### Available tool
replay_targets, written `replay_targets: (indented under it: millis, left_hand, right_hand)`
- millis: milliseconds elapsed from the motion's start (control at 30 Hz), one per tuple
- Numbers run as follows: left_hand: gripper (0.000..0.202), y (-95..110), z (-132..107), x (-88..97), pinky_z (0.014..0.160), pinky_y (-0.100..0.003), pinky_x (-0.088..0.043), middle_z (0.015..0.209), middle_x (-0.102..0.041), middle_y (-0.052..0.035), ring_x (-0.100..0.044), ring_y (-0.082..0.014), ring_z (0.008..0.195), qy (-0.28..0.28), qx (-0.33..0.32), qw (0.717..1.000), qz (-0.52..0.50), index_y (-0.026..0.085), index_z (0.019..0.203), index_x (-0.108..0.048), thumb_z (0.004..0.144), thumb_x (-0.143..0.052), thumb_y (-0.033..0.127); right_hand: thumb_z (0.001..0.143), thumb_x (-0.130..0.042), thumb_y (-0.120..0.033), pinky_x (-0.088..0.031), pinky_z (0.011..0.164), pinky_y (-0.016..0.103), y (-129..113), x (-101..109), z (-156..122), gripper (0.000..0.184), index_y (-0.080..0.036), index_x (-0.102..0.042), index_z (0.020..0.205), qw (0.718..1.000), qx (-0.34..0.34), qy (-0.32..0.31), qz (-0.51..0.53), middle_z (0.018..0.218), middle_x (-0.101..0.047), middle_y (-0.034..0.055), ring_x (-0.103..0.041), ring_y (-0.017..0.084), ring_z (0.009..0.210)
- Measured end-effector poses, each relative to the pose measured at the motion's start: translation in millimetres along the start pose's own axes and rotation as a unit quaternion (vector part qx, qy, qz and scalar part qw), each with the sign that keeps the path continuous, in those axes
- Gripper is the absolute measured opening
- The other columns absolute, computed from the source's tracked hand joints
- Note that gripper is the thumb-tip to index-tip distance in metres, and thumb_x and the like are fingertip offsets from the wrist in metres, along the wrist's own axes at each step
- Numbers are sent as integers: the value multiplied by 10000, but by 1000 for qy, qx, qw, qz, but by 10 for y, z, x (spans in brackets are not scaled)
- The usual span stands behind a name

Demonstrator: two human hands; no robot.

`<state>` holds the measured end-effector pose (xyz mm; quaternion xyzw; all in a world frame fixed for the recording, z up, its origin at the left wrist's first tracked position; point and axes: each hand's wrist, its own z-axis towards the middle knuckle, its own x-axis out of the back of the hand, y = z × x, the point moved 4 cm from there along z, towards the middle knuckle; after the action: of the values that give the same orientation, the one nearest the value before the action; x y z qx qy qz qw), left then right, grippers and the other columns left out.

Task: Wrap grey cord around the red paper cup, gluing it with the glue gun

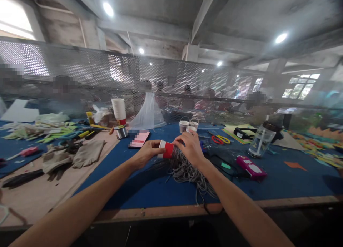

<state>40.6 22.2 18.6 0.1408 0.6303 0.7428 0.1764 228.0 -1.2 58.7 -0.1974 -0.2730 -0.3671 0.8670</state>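
Left hand (145,153): my fingers and thumb are clamped on the paper cup (168,150), at its white end. The cup lies tipped on its side in the air, just above the bench (125,193), white band toward my left, red wall toward my right.

Right hand (189,144): thumb and forefinger sit close together at the red end of the cup, beside the grey cord (184,170). I cannot tell whether they are clamped on a strand or only rest there; the contact is too small to see.

Cord: a loose, looped heap below my right hand and wrist, lying on the blue surface. Its upper strands reach the red end of the cup; a few loops trail toward the near edge.

Surroundings: beyond my left hand lies a phone (139,139); past it stand a spool (121,132) and a stack of cups (118,109). Small white pails (184,126) stand just beyond my right hand. To the right of them lie scissors (224,139) with coloured handles. A magenta box (251,167) lies farther right, near a clear bottle (261,139). Grey gloves (88,154) lie well to my left.
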Motion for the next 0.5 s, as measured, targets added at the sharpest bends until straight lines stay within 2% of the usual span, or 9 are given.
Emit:
replay_targets:
  millis: [267,500]
  left_hand:
    - [230,1,0,-16,665,-249,-461,809,-743,-32,-633,-152,683,-13,1,1000,-17,165,879,-762,681,-832,260]
    - [254,-22,2,-7,685,-259,-482,828,-748,-47,-650,-166,702,-13,4,999,-31,160,892,-769,671,-845,259]
  right_hand:
    - [976,-616,-337,-239,1136,427,22,-14,-1,170,-230,-688,864,1000,-2,-3,9,862,-674,-5,-632,169,906]
    - [969,-626,-352,-245,1134,435,48,-41,-3,167,-235,-688,866,1000,-14,-12,19,877,-676,1,-630,175,912]
